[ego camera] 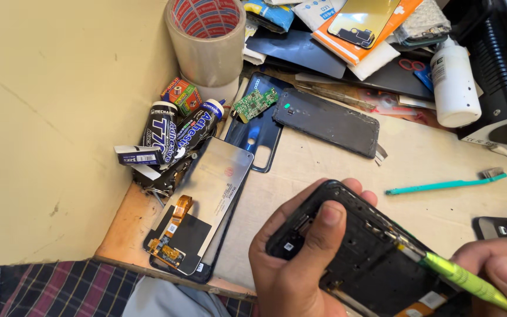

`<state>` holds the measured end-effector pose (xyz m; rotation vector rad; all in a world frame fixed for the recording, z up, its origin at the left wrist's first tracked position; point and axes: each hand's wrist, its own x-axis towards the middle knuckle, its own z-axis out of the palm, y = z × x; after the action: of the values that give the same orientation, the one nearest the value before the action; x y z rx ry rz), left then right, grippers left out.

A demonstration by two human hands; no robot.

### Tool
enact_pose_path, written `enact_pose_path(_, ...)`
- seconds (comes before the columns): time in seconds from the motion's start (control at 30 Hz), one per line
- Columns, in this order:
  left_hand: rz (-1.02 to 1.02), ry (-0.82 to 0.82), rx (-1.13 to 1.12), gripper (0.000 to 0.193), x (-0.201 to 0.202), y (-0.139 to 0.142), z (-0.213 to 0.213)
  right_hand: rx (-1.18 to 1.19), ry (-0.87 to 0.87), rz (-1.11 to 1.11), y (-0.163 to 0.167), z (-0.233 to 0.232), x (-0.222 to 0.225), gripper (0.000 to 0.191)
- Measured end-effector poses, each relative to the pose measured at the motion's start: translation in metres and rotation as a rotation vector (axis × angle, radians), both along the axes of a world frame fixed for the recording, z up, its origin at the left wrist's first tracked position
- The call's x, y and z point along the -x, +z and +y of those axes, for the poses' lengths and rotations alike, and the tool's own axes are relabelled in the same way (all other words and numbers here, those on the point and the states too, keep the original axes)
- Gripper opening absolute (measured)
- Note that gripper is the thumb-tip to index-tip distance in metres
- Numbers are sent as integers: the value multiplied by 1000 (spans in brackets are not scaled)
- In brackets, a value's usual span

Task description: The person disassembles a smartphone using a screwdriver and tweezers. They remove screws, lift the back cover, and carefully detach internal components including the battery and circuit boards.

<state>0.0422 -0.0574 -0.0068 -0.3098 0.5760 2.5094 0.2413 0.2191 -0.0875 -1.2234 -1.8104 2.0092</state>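
My left hand (300, 258) grips an opened black phone frame (359, 258) at the lower middle, thumb pressed on its upper inside edge. My right hand (503, 273) at the lower right holds a yellow-green screwdriver (465, 279), its metal tip touching the inside of the frame near the right edge. A phone screen panel (206, 205) with an orange flex cable lies face down to the left of my hand.
On the bench lie a black back cover (327, 120), a dark blue cover (259, 132) with a small green circuit board (255, 104), adhesive tubes (174, 135), tape rolls (206, 41), a white bottle (454, 82), a teal toothbrush (447, 184). A cream wall stands on the left.
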Motion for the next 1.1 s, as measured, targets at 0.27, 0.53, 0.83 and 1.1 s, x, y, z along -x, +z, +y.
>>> enact_pose_path(0.27, 41, 34, 66, 39, -8, -7, 1, -45, -36, -61, -13, -2, 5, 35)
enact_pose_path(0.53, 114, 139, -39, 37, -6, -11, 8, -297, 51, -98, 10, -18, 3, 33)
enact_pose_path(0.83, 145, 159, -90, 45, 11, -21, 2, -825, 463, -68, 37, -86, 34, 39)
enact_pose_path(1.1, 214, 168, -13, 47, 17, -64, 13, -534, 668, -483, 39, -73, 80, 42)
